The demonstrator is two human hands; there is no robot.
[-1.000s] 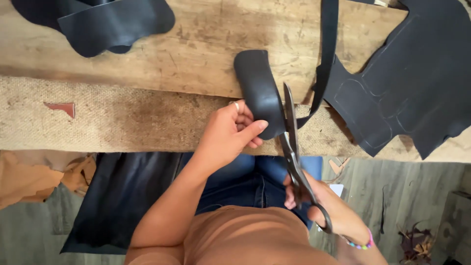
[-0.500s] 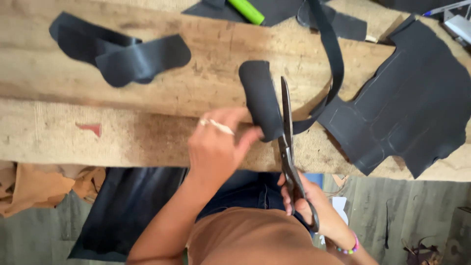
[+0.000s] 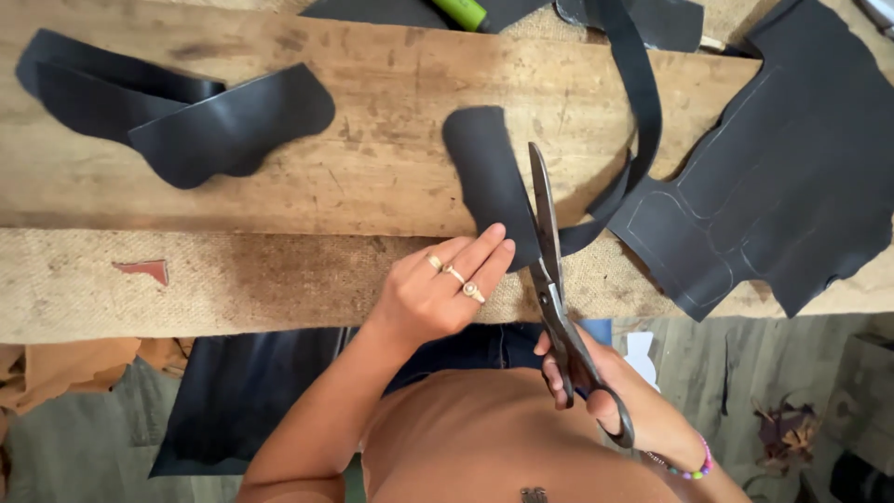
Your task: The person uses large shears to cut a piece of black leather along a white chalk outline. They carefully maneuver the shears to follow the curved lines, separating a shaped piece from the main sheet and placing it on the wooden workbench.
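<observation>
Cutting black leather at my wooden bench, head cam view

My left hand pinches the lower edge of a rounded black leather piece lying on the worn wooden workbench, fingers pressed together on it. My right hand is wrapped tight around the handles of the long metal scissors, blades running along the piece's right edge. A big dark leather sheet lies to the right, cut black shapes to the left.

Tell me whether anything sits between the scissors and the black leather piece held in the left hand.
Nothing visible does. The scissors, gripped by the right hand, already lie against the right edge of the black leather piece, which the left hand pinches at its lower end above the wooden table.
</observation>
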